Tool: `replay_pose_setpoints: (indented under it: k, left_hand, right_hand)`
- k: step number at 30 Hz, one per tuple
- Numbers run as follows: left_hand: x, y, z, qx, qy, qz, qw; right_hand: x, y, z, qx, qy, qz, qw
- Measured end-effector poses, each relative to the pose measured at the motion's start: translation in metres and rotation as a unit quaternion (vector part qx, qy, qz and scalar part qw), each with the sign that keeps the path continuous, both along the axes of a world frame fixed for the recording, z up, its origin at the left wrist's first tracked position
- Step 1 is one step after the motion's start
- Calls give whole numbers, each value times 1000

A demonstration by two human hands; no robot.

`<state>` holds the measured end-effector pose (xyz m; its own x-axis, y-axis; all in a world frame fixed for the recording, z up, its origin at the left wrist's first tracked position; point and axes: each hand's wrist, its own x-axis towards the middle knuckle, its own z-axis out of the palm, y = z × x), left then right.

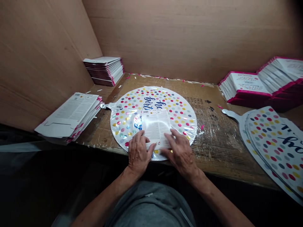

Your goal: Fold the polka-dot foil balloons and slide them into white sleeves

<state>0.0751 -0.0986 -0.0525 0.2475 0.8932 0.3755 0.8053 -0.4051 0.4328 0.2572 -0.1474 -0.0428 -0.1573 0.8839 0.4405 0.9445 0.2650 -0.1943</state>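
Cardboard-walled booth, plastic-covered workbench under a polka-dot foil balloon

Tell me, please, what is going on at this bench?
A person's left hand and right hand rest on a white printed paper card, which lies on a round silver foil balloon with multicoloured polka dots, flat on a brown cardboard-covered bench. More dotted foil balloons lie to the right; stacks of white, pink-edged folded cards sit to the left.
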Motion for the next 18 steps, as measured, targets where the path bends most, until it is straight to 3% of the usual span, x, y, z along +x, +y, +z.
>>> replay_pose_setpoints:
  k: [2,4,8,12,14,18]
  left_hand:
    - [2,3,-4,-1,8,21,1000]
    - [2,3,-7,-3,4,23,1000]
    - [-1,-5,0,-31,-37,4,999]
    - [-3,-8,20,-122,-170,20,978]
    - [-2,-3,27,-219,-295,34,929]
    - [-1,21,28,-375,-554,40,743]
  right_hand:
    - [6,-11,-5,24,-47,91,994]
    - [15,-27,-10,47,-56,141,987]
    - [27,-45,-10,96,-24,155,983]
    - [21,-30,3,140,2,160,977]
    - [13,-15,7,159,21,168,973]
    - [-6,26,7,146,43,173,973]
